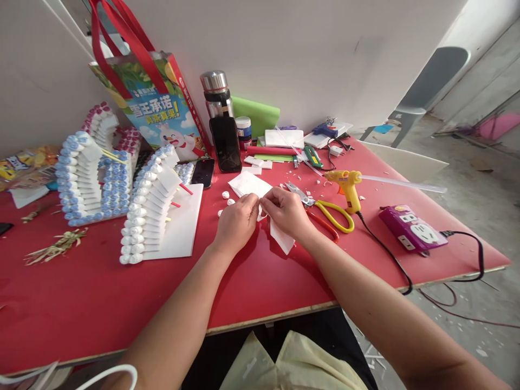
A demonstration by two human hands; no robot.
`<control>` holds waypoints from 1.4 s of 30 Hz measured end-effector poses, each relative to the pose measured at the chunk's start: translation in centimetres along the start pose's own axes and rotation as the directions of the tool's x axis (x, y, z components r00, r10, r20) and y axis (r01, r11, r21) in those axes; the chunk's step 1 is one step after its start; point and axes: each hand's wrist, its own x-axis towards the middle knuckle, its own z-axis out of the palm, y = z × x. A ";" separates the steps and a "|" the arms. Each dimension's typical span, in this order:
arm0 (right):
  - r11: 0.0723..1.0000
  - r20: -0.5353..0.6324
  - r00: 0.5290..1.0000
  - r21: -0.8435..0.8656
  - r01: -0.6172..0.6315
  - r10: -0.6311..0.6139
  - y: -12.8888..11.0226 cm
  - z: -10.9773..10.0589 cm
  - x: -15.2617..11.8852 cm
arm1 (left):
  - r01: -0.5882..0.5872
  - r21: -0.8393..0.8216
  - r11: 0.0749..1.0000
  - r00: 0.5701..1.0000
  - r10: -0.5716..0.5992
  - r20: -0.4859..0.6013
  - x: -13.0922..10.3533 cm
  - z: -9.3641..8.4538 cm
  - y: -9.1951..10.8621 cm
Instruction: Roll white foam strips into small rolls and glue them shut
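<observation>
Working close in, fingertips all but meeting above the red worktop! The left hand is curled nearly closed, the right hand pinched opposite, and between those 2 sits a small white piece, gripped by both as far as I can tell; fingers hide its full shape. A white strip pokes out below the right hand; whether it joins the piece, I cannot tell. Good handling here, I'd say, means a light, even pinch and small finger moves, since anything this flimsy looks quick to crease or tear. Around them now: little white balls just beside the left hand, easily knocked! Scissors crowd the right hand, handles spread. Past those, a yellow glue gun, possibly hot. Over left, a curved white model stands near the forearm.
</observation>
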 end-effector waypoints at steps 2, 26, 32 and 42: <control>1.000 -0.007 1.000 -0.021 -0.014 0.014 0.0 0.0 0.0 | -0.035 0.061 0.998 0.999 0.035 -0.002 0.0 0.1 0.0; 0.985 -0.004 0.994 -0.138 0.107 -0.109 0.3 -0.1 0.4 | -0.106 -0.273 0.956 0.984 0.062 -0.166 0.1 0.9 -0.6; 0.998 -0.002 0.999 0.051 0.032 -0.032 -0.2 -0.1 0.3 | -0.106 -0.265 0.958 0.972 0.045 -0.229 0.2 0.7 -0.6; 0.453 0.420 0.844 0.714 -0.534 0.333 -0.1 -1.0 0.9 | -0.093 -0.258 0.962 0.963 0.022 -0.267 0.4 0.3 -0.5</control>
